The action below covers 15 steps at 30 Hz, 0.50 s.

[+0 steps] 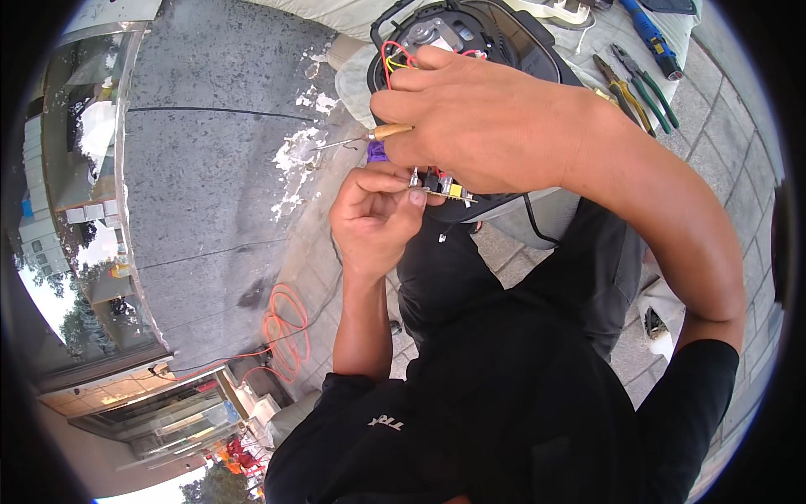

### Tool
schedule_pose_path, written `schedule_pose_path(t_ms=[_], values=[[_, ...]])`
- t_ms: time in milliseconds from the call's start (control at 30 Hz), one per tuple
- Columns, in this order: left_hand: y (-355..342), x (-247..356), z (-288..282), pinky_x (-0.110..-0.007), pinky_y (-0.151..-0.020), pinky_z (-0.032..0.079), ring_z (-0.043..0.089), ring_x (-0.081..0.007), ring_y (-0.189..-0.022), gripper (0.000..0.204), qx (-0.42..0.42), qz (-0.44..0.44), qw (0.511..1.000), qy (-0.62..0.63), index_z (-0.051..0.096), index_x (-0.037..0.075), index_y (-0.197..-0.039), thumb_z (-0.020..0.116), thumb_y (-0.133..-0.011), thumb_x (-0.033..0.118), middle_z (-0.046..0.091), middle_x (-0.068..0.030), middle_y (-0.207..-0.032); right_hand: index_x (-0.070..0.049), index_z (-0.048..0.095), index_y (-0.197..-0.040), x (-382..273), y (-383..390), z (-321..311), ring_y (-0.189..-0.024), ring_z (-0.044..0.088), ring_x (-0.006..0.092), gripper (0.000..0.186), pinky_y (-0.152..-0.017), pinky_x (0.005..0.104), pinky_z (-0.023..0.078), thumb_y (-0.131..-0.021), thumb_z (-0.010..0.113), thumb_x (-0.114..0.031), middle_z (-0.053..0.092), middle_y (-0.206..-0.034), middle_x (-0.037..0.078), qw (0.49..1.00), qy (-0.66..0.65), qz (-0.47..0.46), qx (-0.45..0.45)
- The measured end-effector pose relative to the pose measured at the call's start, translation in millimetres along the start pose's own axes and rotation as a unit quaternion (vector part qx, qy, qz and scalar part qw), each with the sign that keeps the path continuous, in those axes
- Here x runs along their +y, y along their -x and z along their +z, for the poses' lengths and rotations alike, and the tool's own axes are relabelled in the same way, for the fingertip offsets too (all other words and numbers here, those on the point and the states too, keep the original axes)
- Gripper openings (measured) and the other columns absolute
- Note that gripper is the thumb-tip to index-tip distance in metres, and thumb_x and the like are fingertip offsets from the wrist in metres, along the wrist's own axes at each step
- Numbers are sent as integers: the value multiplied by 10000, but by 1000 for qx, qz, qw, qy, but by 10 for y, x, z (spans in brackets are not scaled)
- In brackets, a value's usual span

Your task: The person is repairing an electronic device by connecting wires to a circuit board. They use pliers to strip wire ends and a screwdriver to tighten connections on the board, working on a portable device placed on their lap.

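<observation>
Status: the black appliance housing (pixel 483 34) lies open, its mechanism and the red and yellow wires (pixel 388 60) exposed. The circuit board (pixel 456 191) is outside the housing, held at its near left end. Judged from this, access is complete; work on the board is under way, with seating the board and closing the housing outstanding.

Left hand (pixel 378 214): thumb and fingers pinched closed on the board's edge. Right hand (pixel 483 113): fingers curled, gripping the wooden-handled tool (pixel 391 131) — its thin shaft points left, clear of the board. Whether the right fingertips also hold a wire cannot be told.

Surface: pale cloth (pixel 600 55) carries the housing. Along its right edge lie a blue tool (pixel 651 38), yellow-handled pliers (pixel 623 92) and green-handled pliers (pixel 648 88).

Surroundings: grey paving (pixel 709 113), a grey panel (pixel 210 176) with flaking white patches — and a coiled orange line (pixel 285 332) near its lower right corner.
</observation>
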<state>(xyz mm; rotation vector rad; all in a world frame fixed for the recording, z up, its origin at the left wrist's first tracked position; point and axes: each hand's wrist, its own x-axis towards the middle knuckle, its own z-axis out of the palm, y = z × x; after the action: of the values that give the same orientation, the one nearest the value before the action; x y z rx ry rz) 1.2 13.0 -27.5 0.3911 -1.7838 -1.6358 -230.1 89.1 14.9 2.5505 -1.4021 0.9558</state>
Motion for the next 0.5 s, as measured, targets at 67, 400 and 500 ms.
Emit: schedule_pose_path(t_ms=[67,400,500], values=[[-17,18,-7,-450,-862,705,686,-219,-1069,165,-7,-10,1000,2,587,-41,-1063,667,-960,-141,620,-139,-1095,-113,767,-948,4,-7,-12,-1068,602,217,145,-982,389,421,-807,790,-134,608,-1011,24,1000,6,6,1],[-354,421,-114,-334,-728,634,667,-126,-813,202,-54,-201,971,-119,678,-32,-1055,666,-1072,168,696,-94,-956,-91,715,-1033,-280,250,-251,-919,657,286,250,-787,419,491,-791,755,-41,637,-1017,58,977,3,137,162],[-476,559,-65,-251,-610,511,642,-98,-710,248,-89,-226,945,-219,736,-10,-986,713,-1058,226,721,-54,-860,-61,653,-1175,-541,536,-289,-810,707,369,338,-672,431,530,-857,704,44,682,-1035,114,957,-61,220,179]])
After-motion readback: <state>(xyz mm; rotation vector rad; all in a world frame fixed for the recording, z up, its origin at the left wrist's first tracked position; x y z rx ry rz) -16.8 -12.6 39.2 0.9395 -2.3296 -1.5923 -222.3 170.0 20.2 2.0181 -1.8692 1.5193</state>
